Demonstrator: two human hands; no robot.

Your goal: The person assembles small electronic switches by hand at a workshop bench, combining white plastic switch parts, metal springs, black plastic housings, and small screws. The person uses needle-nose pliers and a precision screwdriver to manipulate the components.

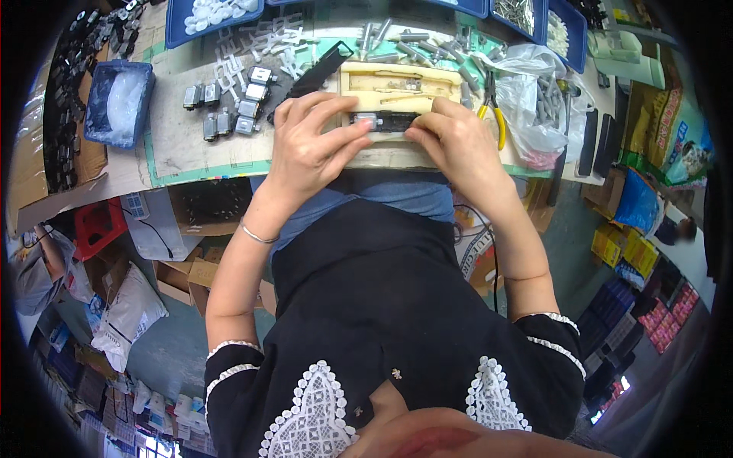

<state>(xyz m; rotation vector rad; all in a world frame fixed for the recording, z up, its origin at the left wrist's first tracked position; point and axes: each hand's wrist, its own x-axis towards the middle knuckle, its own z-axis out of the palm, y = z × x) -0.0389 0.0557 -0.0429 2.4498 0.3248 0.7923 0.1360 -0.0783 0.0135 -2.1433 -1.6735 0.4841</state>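
Note:
A long black plastic housing (pixel 395 122) lies along the near side of a cream-coloured block (pixel 363 79) with recesses cut in it. My left hand (pixel 313 145) has its thumb and index finger closed on the housing's left end, at a small silver part (pixel 369 118) seated there. With thumb and fingers, my right hand (pixel 458 141) pinches the housing's right end. Beyond my left hand, a black curved shell (pixel 324 69) rests at a slant. Yellow-handled pliers (pixel 498 118) lie just past my right hand.
Several small silver motor-like units (pixel 248 107) stand left of my hands, near white branched plastic parts (pixel 229 65). Grey cylinders (pixel 412 53) are scattered behind the block. A blue bin (pixel 141 126) is at the left; a clear plastic bag (pixel 534 107) of grey parts sits right.

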